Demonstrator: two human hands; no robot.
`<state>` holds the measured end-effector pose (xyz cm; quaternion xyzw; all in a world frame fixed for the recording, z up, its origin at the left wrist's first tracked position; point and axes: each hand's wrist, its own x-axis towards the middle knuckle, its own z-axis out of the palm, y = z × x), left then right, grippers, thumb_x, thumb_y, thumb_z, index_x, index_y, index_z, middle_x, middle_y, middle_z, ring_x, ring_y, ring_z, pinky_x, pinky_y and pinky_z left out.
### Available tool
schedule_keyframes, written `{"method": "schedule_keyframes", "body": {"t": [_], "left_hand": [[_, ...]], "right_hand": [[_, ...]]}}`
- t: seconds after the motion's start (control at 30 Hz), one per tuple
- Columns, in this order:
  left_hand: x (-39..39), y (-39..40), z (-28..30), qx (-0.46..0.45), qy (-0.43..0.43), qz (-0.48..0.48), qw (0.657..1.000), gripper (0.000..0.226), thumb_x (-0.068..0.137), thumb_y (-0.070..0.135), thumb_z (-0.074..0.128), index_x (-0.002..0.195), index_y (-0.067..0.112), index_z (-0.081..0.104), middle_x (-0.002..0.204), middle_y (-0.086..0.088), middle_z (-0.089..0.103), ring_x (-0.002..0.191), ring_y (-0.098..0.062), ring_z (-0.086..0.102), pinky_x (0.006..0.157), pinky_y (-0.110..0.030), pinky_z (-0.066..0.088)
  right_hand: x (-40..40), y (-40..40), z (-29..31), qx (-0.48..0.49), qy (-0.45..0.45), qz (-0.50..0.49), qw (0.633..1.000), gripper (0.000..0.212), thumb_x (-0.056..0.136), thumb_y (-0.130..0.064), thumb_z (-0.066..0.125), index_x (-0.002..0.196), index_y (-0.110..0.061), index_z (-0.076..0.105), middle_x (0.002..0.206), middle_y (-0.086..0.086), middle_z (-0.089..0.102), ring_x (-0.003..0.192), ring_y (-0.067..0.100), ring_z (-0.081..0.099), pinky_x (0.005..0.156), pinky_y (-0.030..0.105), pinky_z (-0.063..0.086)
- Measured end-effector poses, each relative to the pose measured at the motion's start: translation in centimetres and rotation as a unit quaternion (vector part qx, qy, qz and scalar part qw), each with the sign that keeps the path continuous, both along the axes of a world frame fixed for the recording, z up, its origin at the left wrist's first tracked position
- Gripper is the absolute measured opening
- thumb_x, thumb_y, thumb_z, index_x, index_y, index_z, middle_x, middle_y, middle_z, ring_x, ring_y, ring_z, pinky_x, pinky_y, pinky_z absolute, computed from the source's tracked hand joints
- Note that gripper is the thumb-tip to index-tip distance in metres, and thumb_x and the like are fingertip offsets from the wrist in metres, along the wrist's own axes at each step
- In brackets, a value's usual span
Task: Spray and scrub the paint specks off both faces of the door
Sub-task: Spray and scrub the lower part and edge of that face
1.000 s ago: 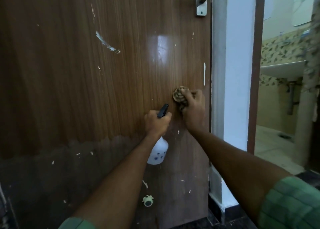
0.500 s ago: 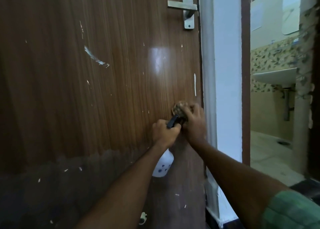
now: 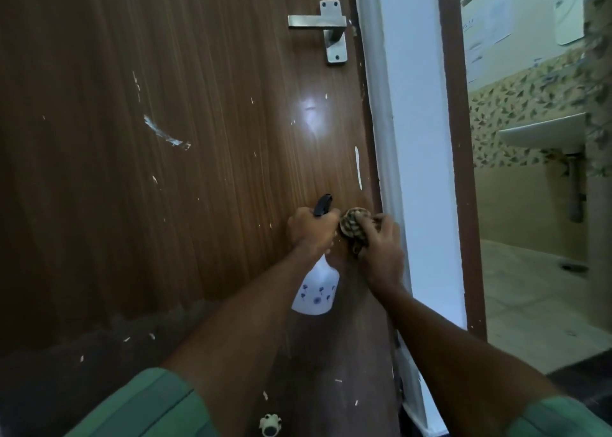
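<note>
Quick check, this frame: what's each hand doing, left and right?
Left hand: grips the spray bottle by its neck, bottle hanging below the fist.
Right hand: holds the scrubber, pressing it against the door.

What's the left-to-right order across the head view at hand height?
Smeared white paint streak → left hand gripping the spray bottle → scrub pad under the right hand → white door frame → wash basin.
</note>
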<state>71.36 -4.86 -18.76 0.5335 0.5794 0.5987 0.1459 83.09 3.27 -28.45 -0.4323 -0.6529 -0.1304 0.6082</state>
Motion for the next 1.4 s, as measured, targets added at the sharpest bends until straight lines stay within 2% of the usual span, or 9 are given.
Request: {"method": "schedule_keyframes", "body": {"t": [0.27, 0.5, 0.7, 0.77, 0.87, 1.03, 1.13, 1.23, 1.4], "left_hand": [[1.1, 1.6, 0.1, 0.004, 0.037, 0.005, 0.999, 0.031, 0.097, 0.034, 0.069, 0.078, 0.010, 0.073, 0.067, -0.006, 0.072, 0.047, -0.014, 0.060, 0.046, -0.024, 0.047], [0.7, 1.4, -0.3, 0.003, 0.042, 0.003, 0.999, 0.031, 0.096, 0.033, 0.069, 0.076, 0.009, 0.075, 0.065, -0.007, 0.073, 0.046, -0.014, 0.061, 0.046, -0.024, 0.048], [1.0, 2.0, 0.3, 0.012, 0.058, 0.001, 0.998, 0.032, 0.095, 0.032, 0.069, 0.074, 0.010, 0.074, 0.067, -0.009, 0.074, 0.047, -0.016, 0.062, 0.046, -0.025, 0.048], [1.3, 1.8, 0.3, 0.013, 0.057, -0.001, 0.998, 0.033, 0.096, 0.034, 0.069, 0.075, 0.010, 0.074, 0.065, -0.007, 0.073, 0.046, -0.014, 0.061, 0.044, -0.023, 0.047], [1.4, 1.3, -1.2, 0.005, 0.066, -0.002, 0.998, 0.034, 0.097, 0.035, 0.069, 0.077, 0.008, 0.075, 0.066, -0.008, 0.073, 0.044, -0.012, 0.061, 0.041, -0.022, 0.046], [1.2, 1.1, -5.4, -0.028, 0.088, 0.013, 0.996, 0.030, 0.094, 0.033, 0.072, 0.073, 0.010, 0.074, 0.070, -0.012, 0.074, 0.059, -0.028, 0.071, 0.055, -0.042, 0.061], [1.1, 0.9, -7.8, -0.044, 0.107, 0.003, 0.993, 0.027, 0.093, 0.030, 0.073, 0.074, 0.010, 0.074, 0.070, -0.012, 0.074, 0.063, -0.033, 0.073, 0.059, -0.050, 0.063], [0.7, 0.5, -10.2, -0.065, 0.124, 0.008, 0.990, 0.033, 0.088, 0.037, 0.073, 0.069, 0.010, 0.073, 0.067, -0.010, 0.073, 0.063, -0.033, 0.072, 0.061, -0.049, 0.063], [-0.3, 0.7, -13.7, -0.092, 0.153, 0.030, 0.983, 0.040, 0.087, 0.038, 0.076, 0.056, 0.018, 0.061, 0.068, -0.006, 0.068, 0.065, -0.026, 0.067, 0.060, -0.032, 0.051]], "right_hand": [[0.1, 1.7, 9.7, 0.032, 0.111, 0.022, 0.993, 0.059, 0.078, 0.005, 0.067, 0.130, -0.022, 0.067, 0.119, 0.006, 0.051, 0.107, 0.024, 0.054, 0.076, 0.034, 0.054], [2.5, 1.7, 1.5, 0.039, -0.035, 0.004, 0.999, 0.060, 0.080, 0.002, 0.072, 0.135, -0.018, 0.063, 0.127, 0.010, 0.053, 0.114, 0.029, 0.052, 0.073, 0.042, 0.059], [1.1, 2.3, 12.0, 0.036, 0.092, 0.041, 0.994, 0.062, 0.079, 0.007, 0.064, 0.134, -0.022, 0.066, 0.116, 0.005, 0.051, 0.106, 0.023, 0.052, 0.078, 0.032, 0.050], [0.8, 2.0, 10.5, 0.044, 0.075, 0.027, 0.996, 0.061, 0.081, 0.006, 0.062, 0.135, -0.022, 0.064, 0.117, 0.005, 0.050, 0.107, 0.024, 0.051, 0.078, 0.035, 0.053], [1.5, 1.3, 3.3, 0.056, -0.039, -0.004, 0.998, 0.062, 0.080, -0.002, 0.071, 0.138, -0.021, 0.061, 0.124, 0.011, 0.052, 0.110, 0.030, 0.051, 0.073, 0.039, 0.052], [4.2, 0.9, -3.1, 0.032, -0.227, 0.005, 0.973, 0.070, 0.077, -0.019, 0.086, 0.140, -0.020, 0.055, 0.123, 0.009, 0.045, 0.103, 0.029, 0.052, 0.060, 0.038, 0.056], [4.2, 0.5, -0.9, 0.019, -0.161, 0.010, 0.987, 0.065, 0.080, -0.010, 0.078, 0.140, -0.016, 0.052, 0.125, 0.012, 0.050, 0.107, 0.034, 0.055, 0.064, 0.043, 0.059], [3.5, 0.1, 1.4, 0.034, -0.086, 0.019, 0.995, 0.057, 0.085, -0.008, 0.071, 0.140, -0.015, 0.055, 0.127, 0.012, 0.052, 0.111, 0.032, 0.055, 0.068, 0.038, 0.053], [2.6, 0.8, -1.1, 0.061, -0.171, -0.037, 0.983, 0.060, 0.086, -0.014, 0.076, 0.142, -0.018, 0.056, 0.135, 0.016, 0.052, 0.116, 0.033, 0.054, 0.076, 0.040, 0.056]]}}
